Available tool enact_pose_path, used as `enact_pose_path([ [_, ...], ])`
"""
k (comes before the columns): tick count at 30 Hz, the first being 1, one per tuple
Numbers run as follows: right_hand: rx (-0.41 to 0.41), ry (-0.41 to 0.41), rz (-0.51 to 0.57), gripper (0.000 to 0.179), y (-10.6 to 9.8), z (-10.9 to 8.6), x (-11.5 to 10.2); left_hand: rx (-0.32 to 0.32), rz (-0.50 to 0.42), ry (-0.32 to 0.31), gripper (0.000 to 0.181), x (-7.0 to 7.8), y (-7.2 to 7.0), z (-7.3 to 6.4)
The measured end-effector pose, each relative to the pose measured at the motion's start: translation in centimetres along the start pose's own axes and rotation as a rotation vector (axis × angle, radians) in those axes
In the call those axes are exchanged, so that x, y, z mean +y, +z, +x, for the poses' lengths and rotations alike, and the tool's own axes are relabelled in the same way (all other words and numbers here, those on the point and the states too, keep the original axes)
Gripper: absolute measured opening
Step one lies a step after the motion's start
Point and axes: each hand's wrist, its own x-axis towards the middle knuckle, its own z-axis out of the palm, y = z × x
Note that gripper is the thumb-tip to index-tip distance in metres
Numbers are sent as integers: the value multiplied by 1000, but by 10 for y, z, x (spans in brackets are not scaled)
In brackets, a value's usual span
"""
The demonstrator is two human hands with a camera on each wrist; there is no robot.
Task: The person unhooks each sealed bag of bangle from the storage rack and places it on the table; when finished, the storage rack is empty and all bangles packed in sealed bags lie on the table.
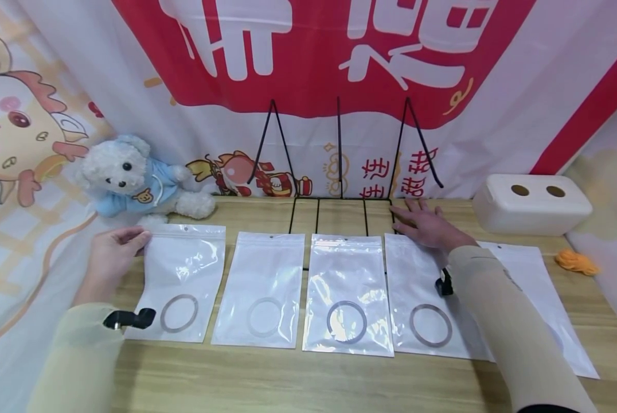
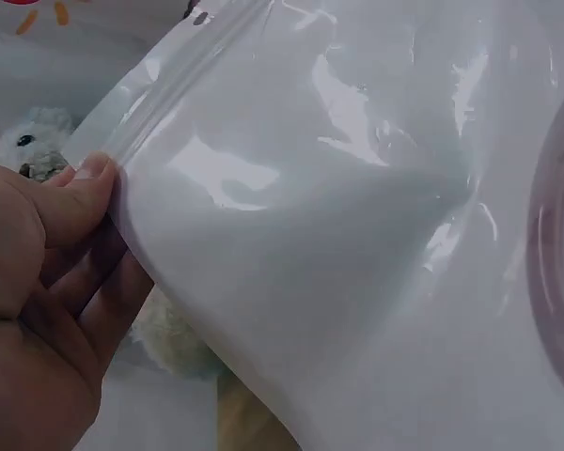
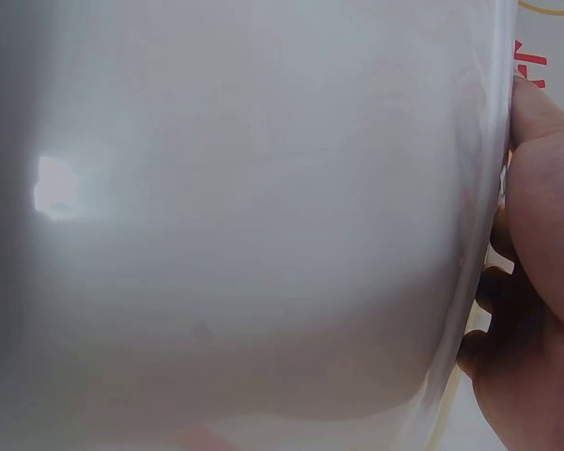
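Observation:
In the head view, several white zip bags lie in a row, bangles showing through their clear fronts. My left hand [image 1: 113,252] pinches the upper left corner of the leftmost bag [image 1: 182,269]; the left wrist view shows its film creased from that corner. A pinkish-brown bangle [image 1: 179,296] sits low in it. My right hand [image 1: 427,223] has its fingers spread over the top of the fourth bag [image 1: 412,281], fingertips at the corner of a black wire rack [image 1: 340,198]. This bag holds a grey-brown bangle [image 1: 413,330]. In the right wrist view, bag film [image 3: 263,235] fills most of the picture.
Between them lie a second bag [image 1: 262,275] with a pale bangle and a third bag [image 1: 344,269] with a grey one. My right forearm partly covers a fifth bag [image 1: 525,275]. A plush bear [image 1: 128,178], a white box [image 1: 535,209] and an orange bundle [image 1: 577,262] stand around.

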Motion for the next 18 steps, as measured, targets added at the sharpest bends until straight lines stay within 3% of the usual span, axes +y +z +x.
enact_pose_path([
  [10,2,0,-7,69,1,1,2,-45,157,-37,47,-5,21,8],
  [18,5,-11,-5,69,0,-1,0,-86,201,6,44,-11,32,19],
])
